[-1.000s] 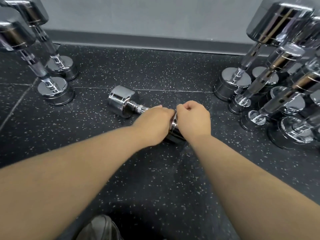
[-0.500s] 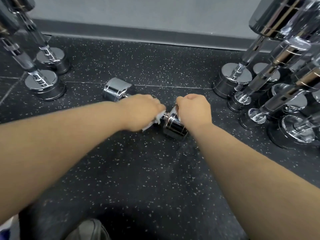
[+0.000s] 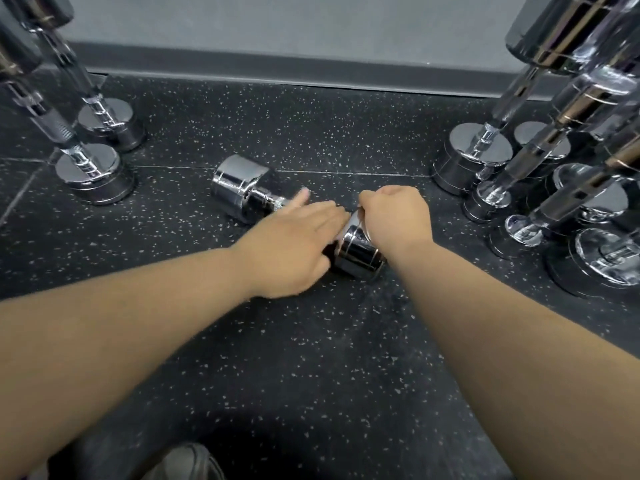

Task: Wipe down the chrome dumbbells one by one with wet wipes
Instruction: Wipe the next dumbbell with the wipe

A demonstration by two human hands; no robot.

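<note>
Chrome dumbbells (image 3: pixel 93 174) with polished round heads were stood on end at the left, apparently set apart from the one being worked on. Between the groups, a short chrome dumbbell (image 3: pixel 242 192) was laid on its side on the black speckled rubber floor (image 3: pixel 311 341), with one head pointed away to the left and the other toward the person. Its handle was covered by the left hand (image 3: pixel 287 251), whose fingers (image 3: pixel 301 199) were stretched flat along the bar. No wet wipe could be seen, and whether one was pressed beneath the palm cannot be told. The near head was grasped from above by the right hand (image 3: pixel 394 216), with fingers curled over its rim, probably so that rolling was prevented during rubbing. A crowded cluster of upright chrome dumbbells (image 3: pixel 471 161) was stood at the right, near that hand.
</note>
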